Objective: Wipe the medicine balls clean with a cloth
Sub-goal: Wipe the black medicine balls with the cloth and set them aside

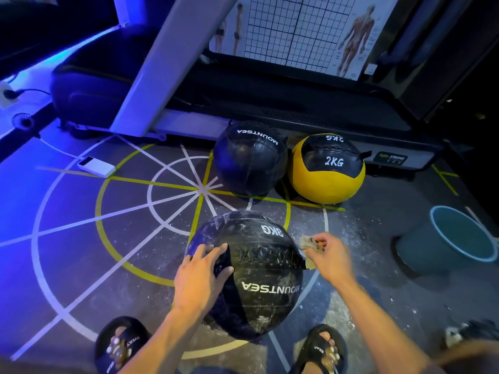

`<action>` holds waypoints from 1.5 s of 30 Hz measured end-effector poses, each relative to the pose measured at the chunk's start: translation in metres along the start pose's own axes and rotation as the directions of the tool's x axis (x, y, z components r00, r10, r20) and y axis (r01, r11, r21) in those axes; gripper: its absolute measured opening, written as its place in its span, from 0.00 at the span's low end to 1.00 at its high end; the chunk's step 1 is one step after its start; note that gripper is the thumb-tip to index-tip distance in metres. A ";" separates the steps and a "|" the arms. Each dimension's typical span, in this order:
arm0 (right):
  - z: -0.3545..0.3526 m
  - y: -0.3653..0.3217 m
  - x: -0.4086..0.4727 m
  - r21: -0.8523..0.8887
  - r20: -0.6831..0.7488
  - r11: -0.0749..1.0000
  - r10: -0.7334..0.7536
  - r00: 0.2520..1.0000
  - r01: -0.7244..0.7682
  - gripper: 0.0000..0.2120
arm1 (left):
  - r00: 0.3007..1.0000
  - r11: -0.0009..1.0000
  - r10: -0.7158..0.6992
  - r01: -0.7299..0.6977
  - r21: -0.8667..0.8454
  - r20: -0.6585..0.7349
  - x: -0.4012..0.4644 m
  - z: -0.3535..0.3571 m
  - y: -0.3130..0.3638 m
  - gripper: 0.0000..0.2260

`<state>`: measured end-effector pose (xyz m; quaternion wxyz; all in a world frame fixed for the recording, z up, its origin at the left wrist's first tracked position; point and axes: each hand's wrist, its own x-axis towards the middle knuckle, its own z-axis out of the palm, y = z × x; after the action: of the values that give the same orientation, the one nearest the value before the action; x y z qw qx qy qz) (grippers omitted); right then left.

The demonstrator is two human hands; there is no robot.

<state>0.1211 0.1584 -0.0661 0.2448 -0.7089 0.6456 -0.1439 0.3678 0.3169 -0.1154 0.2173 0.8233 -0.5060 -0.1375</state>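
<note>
Between the two hands, a dusty black 3KG ball (251,276) sits on the marked gym floor (81,225).
Left hand (201,276) lies on the ball's left side, fingers spread over a strap; right hand (330,256) pinches a crumpled cloth (310,242) against its right edge. Beyond the hands rest a black ball (249,157) and a yellow 2KG ball (326,168), touching. Right of the right hand stands a bucket (445,238). Sandalled feet flank the near ball.

Near black ball (251,276): "3KG", "MOUNTSEA"; yellow ball (325,182): "2KG".
</note>
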 end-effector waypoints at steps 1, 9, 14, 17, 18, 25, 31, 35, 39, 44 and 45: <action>0.003 0.002 0.002 0.020 0.013 0.999 0.037 0.999 -0.037 0.12 | 1.000 1.000 0.001 -0.001 -0.002 -0.002 0.000 0.001 0.000 0.25; 0.049 -0.078 -0.043 0.030 -0.027 0.972 -0.230 0.973 0.231 0.07 | 0.999 0.999 0.030 -0.030 0.037 -0.015 -0.002 0.004 0.004 0.25; 0.054 -0.096 -0.057 -0.122 0.163 0.836 -0.514 0.842 0.534 0.11 | 0.999 0.998 0.042 -0.041 0.057 -0.017 -0.001 0.002 0.001 0.24; 0.035 -0.057 -0.029 -0.139 0.057 0.928 -0.341 0.938 0.346 0.12 | 1.000 0.999 0.030 -0.030 0.036 -0.009 -0.003 0.000 -0.002 0.25; 0.030 -0.042 -0.021 -0.139 0.010 0.956 -0.261 0.965 0.260 0.12 | 1.000 0.999 0.027 -0.027 0.024 -0.010 -0.003 0.000 -0.002 0.25; 0.061 -0.084 -0.057 -0.089 0.087 0.873 -0.473 0.877 0.480 0.13 | 0.996 0.997 0.067 -0.065 0.041 -0.057 -0.005 0.009 0.000 0.23; 0.036 -0.040 -0.026 -0.130 0.046 0.934 -0.330 0.943 0.334 0.16 | 0.998 0.998 0.050 -0.048 0.034 -0.049 -0.007 0.005 0.001 0.25; 0.042 -0.053 -0.031 -0.135 -0.054 0.962 -0.244 0.968 0.235 0.13 | 0.995 0.997 0.063 -0.059 0.049 -0.075 -0.007 0.011 0.004 0.25; 0.058 -0.087 -0.064 -0.193 0.238 0.744 -0.597 0.766 0.639 0.14 | 0.994 0.996 0.068 -0.063 0.067 -0.081 -0.004 0.012 0.005 0.24; 0.025 -0.043 -0.016 -0.188 0.037 0.936 -0.296 0.954 0.298 0.13 | 0.994 0.994 0.086 -0.081 0.076 -0.060 -0.007 0.012 0.012 0.25; 0.024 -0.040 -0.012 -0.164 -0.020 0.958 -0.242 0.970 0.236 0.13 | 0.995 0.994 0.083 -0.079 0.071 -0.054 -0.008 0.013 0.014 0.25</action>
<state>0.1654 0.1758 -0.0635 0.1549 -0.7961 0.5694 -0.1343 0.3472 0.3157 -0.1197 0.2088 0.8127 -0.5369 -0.0876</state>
